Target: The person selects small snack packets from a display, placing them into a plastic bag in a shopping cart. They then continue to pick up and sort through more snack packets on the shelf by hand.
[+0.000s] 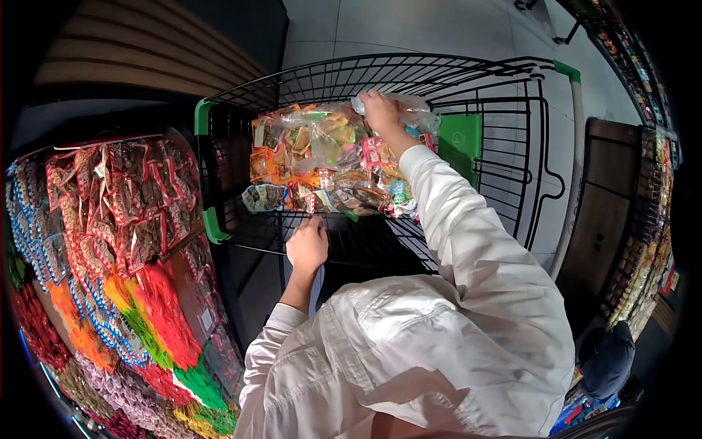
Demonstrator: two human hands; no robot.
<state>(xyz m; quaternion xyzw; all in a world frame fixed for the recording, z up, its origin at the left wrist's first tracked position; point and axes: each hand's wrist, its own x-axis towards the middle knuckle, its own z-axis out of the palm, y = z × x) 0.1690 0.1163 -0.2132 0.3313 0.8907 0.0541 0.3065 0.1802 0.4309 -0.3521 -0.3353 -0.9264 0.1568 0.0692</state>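
Observation:
A black wire shopping cart (504, 132) with green corner pieces stands in front of me, loaded with packaged snacks (292, 157) in colourful wrappers. My right hand (381, 115) reaches over the load to its far side, fingers closed on a clear plastic bag (417, 110). Another clear bag (329, 139) lies over the packets in the middle. At the cart's near side, my left hand (307, 243) is curled around the wire rim, just below a dark-and-white packet (265, 197). The fingertips of the left hand are partly hidden.
To the left, a display holds red-edged packets (121, 205) and heaps of brightly wrapped goods (172, 314). Shelves of packaged goods (651, 219) line the right side. Pale floor tiles (409, 29) lie beyond the cart, and a dark wood-slatted fixture (146, 51) stands at upper left.

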